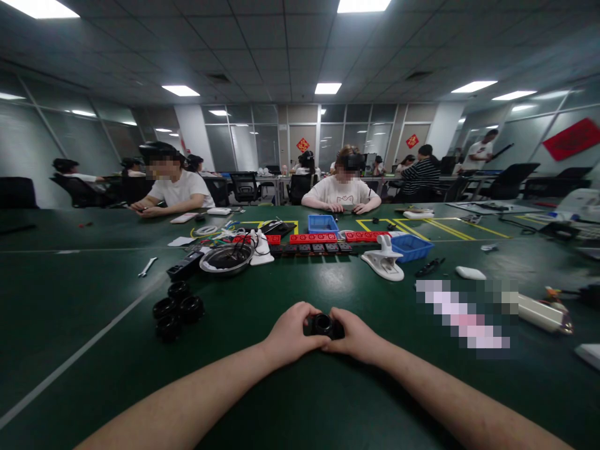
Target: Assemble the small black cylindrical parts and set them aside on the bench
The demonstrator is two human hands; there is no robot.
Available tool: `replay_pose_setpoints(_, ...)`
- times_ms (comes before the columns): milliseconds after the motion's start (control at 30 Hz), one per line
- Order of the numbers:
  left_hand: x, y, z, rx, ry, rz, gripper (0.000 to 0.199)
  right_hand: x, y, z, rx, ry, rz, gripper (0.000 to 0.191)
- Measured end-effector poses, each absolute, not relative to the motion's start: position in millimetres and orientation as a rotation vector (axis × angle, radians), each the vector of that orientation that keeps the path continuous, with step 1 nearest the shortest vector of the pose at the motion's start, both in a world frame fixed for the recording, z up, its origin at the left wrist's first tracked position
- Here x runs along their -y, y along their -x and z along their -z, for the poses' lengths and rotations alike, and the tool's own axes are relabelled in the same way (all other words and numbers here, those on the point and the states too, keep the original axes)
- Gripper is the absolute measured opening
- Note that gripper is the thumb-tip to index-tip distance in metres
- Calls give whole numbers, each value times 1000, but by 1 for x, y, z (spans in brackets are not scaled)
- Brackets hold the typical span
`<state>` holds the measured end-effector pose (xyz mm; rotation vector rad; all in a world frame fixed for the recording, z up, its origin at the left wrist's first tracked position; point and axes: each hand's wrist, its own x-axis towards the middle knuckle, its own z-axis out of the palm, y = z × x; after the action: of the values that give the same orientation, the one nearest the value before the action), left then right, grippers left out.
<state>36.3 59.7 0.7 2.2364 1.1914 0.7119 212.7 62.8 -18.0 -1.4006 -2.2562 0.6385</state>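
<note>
Between my two hands, low over the green table (300, 400), is a black ring-shaped part (323, 323) with a round opening facing me. My left hand (296, 331) grips it from the left, thumb in front and fingers curled behind. From the right, my right hand (352, 334) closes on the same part, its thumb and fingertips meeting the left ones. The fingers partly cover the part's sides. Off to the left stand several similar black round parts (178, 309), grouped close together, hollow at the top.
Beyond my hands are a metal bowl (225, 259) holding dark cables, red power strips (313, 239), a blue tray (411, 247) and a white clamp stand (384, 259). A wrench (148, 267) lies at left. At right are a white case (470, 273) and a cylinder (539, 312). People sit opposite.
</note>
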Motion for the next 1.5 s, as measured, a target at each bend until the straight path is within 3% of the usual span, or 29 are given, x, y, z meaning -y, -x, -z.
replay_pose_setpoints(167, -57, -39, 2, -1318, -2210, -777, 35, -56, -203, 21, 2241, 1483, -338, 34)
replay_pose_setpoints(333, -61, -31, -3, -1118, -2279, -692, 35, -54, -212, 13, 2327, 1236, -502, 49)
replay_pose_setpoints(567, -67, -27, -1, -978, -2297, -627, 37, -62, -227, 4, 2479, 1072, -745, 35)
replay_pose_setpoints(1033, -71, -28, 0, -957, -2276, -606, 39, -65, -225, -1, 2464, 1078, -813, 22)
replay_pose_setpoints(1267, -62, -36, -1, -1103, -2223, -599, 40, -64, -219, 9, 2381, 1293, -699, 36)
replay_pose_setpoints(1500, -55, -41, 1, -1331, -2191, -756, 36, -53, -200, 22, 2217, 1599, -284, 36)
